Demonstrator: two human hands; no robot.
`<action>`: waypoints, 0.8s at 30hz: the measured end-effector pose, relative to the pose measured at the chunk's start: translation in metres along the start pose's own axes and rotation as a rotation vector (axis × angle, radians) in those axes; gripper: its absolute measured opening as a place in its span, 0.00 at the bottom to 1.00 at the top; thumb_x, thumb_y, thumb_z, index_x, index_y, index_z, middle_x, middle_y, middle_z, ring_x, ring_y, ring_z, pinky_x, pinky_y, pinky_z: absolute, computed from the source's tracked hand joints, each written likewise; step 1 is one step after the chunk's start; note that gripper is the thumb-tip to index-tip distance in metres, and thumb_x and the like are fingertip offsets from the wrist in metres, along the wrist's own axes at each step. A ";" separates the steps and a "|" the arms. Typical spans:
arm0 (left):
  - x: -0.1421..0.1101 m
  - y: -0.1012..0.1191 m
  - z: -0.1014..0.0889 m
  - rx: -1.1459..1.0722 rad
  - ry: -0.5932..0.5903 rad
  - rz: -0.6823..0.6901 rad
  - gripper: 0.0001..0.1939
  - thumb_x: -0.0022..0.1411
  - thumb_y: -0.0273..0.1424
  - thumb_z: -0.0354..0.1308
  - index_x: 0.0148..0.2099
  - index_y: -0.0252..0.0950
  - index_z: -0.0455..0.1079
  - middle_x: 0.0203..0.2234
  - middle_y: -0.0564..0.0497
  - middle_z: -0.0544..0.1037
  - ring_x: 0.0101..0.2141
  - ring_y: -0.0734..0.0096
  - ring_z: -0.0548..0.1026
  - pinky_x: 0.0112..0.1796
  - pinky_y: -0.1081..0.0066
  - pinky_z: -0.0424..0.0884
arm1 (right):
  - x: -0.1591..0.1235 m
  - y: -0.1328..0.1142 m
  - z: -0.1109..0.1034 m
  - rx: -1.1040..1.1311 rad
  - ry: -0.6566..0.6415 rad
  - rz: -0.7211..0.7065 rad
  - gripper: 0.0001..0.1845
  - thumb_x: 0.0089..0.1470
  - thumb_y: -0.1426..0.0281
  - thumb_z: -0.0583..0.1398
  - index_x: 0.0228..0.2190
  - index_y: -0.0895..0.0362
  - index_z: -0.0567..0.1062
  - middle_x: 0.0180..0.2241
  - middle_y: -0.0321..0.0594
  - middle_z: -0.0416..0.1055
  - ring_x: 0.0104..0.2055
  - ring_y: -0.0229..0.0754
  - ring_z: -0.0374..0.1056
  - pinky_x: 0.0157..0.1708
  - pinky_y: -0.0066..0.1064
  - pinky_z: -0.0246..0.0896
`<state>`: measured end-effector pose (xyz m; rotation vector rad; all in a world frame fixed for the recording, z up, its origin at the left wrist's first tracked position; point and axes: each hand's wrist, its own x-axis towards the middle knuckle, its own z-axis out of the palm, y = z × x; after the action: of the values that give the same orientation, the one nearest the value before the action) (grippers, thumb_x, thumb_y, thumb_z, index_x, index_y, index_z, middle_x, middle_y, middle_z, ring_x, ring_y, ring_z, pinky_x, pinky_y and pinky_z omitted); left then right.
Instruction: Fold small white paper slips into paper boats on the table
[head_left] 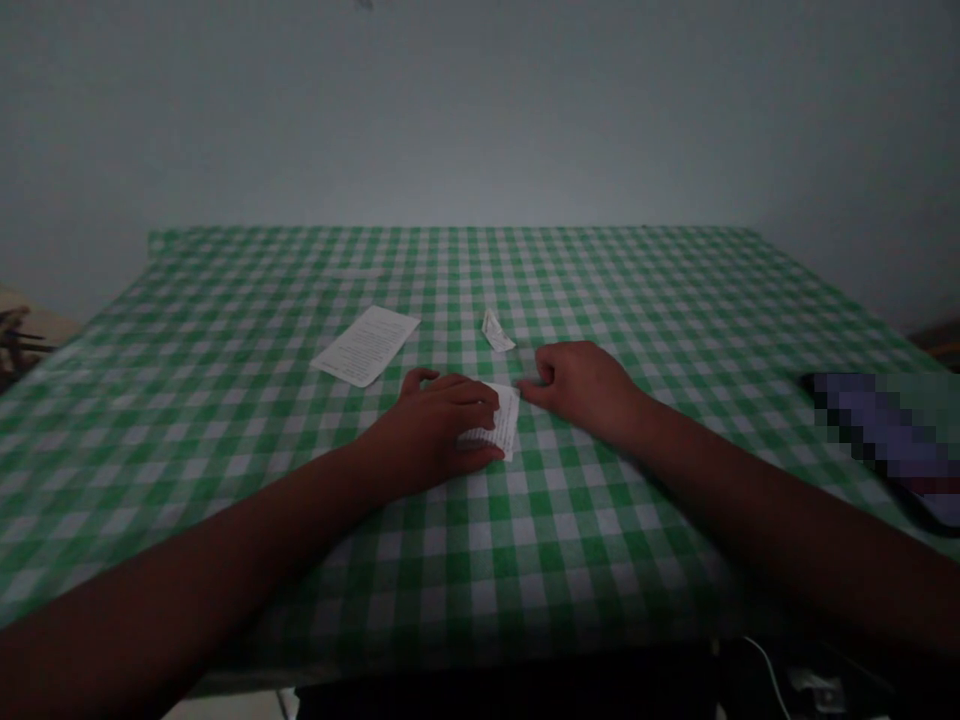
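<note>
A small sheet of printed paper (507,425) lies on the checked tablecloth, partly hidden beneath my left hand (442,425). That hand rests over the sheet's left part, its thumb along the near edge and its fingers apart across the far side. Just right of the sheet is my right hand (581,380), its fingers curled in and one digit pointing at the sheet's upper right corner. I see nothing in the curled fingers. Beyond the hands sits a small folded piece of paper (496,331), partly raised. Farther left, another printed sheet (367,345) lies flat.
A green and white checked tablecloth (675,300) covers the table, which reaches a plain wall (480,110). At the right edge lies a dark-framed device (896,490), its screen pixelated. A white cable (769,668) shows below the table's near edge.
</note>
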<state>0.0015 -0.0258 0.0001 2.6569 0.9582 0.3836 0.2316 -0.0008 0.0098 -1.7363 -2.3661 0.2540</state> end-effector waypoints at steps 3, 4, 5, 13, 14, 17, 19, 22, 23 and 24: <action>0.000 0.001 -0.001 0.003 -0.007 -0.004 0.10 0.61 0.40 0.64 0.43 0.43 0.73 0.51 0.53 0.77 0.53 0.58 0.71 0.54 0.50 0.50 | -0.005 -0.004 0.000 -0.010 -0.014 -0.013 0.16 0.55 0.61 0.61 0.21 0.55 0.66 0.22 0.34 0.63 0.24 0.36 0.54 0.24 0.31 0.42; 0.000 0.001 -0.001 0.004 -0.006 -0.007 0.10 0.61 0.40 0.64 0.43 0.43 0.73 0.51 0.54 0.77 0.53 0.58 0.71 0.53 0.50 0.50 | -0.008 -0.006 0.000 -0.012 -0.017 -0.025 0.16 0.55 0.61 0.61 0.21 0.55 0.66 0.22 0.34 0.63 0.24 0.36 0.54 0.24 0.31 0.42; 0.000 0.001 -0.002 0.005 -0.009 -0.008 0.10 0.61 0.40 0.64 0.43 0.44 0.72 0.51 0.54 0.77 0.53 0.58 0.71 0.53 0.50 0.50 | -0.011 -0.008 0.000 -0.010 -0.023 -0.042 0.16 0.54 0.61 0.61 0.21 0.55 0.66 0.22 0.33 0.63 0.24 0.36 0.54 0.24 0.31 0.41; 0.000 0.002 -0.002 0.004 -0.001 -0.016 0.10 0.60 0.39 0.65 0.43 0.43 0.72 0.51 0.55 0.77 0.53 0.58 0.71 0.54 0.49 0.49 | -0.010 -0.007 0.000 -0.008 -0.008 -0.036 0.17 0.54 0.61 0.62 0.20 0.55 0.64 0.21 0.32 0.61 0.24 0.36 0.53 0.24 0.31 0.41; 0.000 0.002 -0.002 0.004 -0.001 -0.016 0.10 0.60 0.39 0.65 0.43 0.44 0.73 0.51 0.55 0.77 0.53 0.58 0.71 0.54 0.50 0.49 | -0.011 -0.007 0.000 -0.007 -0.016 -0.041 0.17 0.54 0.61 0.62 0.20 0.55 0.64 0.21 0.32 0.61 0.23 0.35 0.53 0.24 0.31 0.41; -0.001 0.001 -0.001 0.003 -0.006 -0.010 0.11 0.61 0.40 0.64 0.45 0.44 0.73 0.51 0.55 0.77 0.53 0.59 0.71 0.54 0.50 0.49 | -0.016 -0.010 0.001 0.021 -0.072 -0.135 0.17 0.54 0.62 0.62 0.20 0.55 0.65 0.21 0.32 0.61 0.24 0.35 0.53 0.24 0.31 0.41; -0.001 0.001 -0.001 0.003 -0.006 -0.004 0.11 0.61 0.40 0.64 0.45 0.45 0.73 0.51 0.55 0.77 0.53 0.58 0.71 0.54 0.50 0.49 | -0.019 -0.012 0.001 0.025 -0.074 -0.136 0.16 0.55 0.62 0.61 0.20 0.56 0.66 0.21 0.32 0.62 0.23 0.35 0.52 0.24 0.31 0.40; -0.001 0.000 -0.001 0.007 0.001 -0.003 0.11 0.61 0.40 0.64 0.44 0.44 0.73 0.51 0.55 0.77 0.53 0.57 0.71 0.54 0.49 0.49 | -0.019 -0.013 0.000 0.016 -0.072 -0.081 0.16 0.55 0.62 0.62 0.21 0.56 0.67 0.21 0.32 0.62 0.24 0.35 0.52 0.24 0.31 0.41; -0.001 0.000 -0.001 0.008 -0.001 -0.004 0.11 0.61 0.40 0.64 0.44 0.44 0.73 0.51 0.55 0.77 0.53 0.57 0.71 0.54 0.49 0.50 | -0.019 -0.013 -0.001 0.014 -0.079 -0.082 0.15 0.55 0.63 0.62 0.21 0.56 0.68 0.21 0.32 0.62 0.24 0.35 0.52 0.24 0.31 0.41; -0.001 0.000 -0.001 0.008 -0.003 -0.006 0.11 0.61 0.40 0.64 0.44 0.44 0.73 0.51 0.55 0.77 0.53 0.57 0.71 0.54 0.49 0.50 | -0.020 -0.013 -0.001 0.012 -0.088 -0.099 0.15 0.55 0.64 0.61 0.21 0.56 0.68 0.21 0.32 0.62 0.24 0.35 0.53 0.24 0.31 0.41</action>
<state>0.0004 -0.0267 0.0011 2.6607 0.9686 0.3743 0.2254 -0.0238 0.0136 -1.6287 -2.4988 0.3351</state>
